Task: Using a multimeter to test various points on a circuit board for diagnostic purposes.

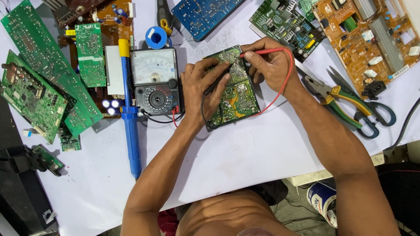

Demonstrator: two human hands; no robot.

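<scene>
1. The green circuit board lies flat on the white table sheet, and every place below is told from it.
2. The left hand rests on the board's left edge, fingers curled together around a black probe whose tip angles toward the board's upper middle.
3. The black lead loops down past the board's lower left corner.
4. The right hand sits on the board's upper right corner, fingers pinched shut on a red probe with its tip at the board's top edge.
5. The red lead curves round the right wrist and runs down to the board's right side.
6. Just left of the board stands an analog multimeter, both leads plugged in at its bottom.
7. Left of the meter lies a blue desoldering pump, long and upright in the view.
8. Further left are several green boards, overlapping.
9. Right of the board, beyond the right forearm, lie pliers with green and yellow handles, touching scissors.
10. Above the board lie a blue board, a solder reel and, to the upper right, an orange-brown board.
</scene>
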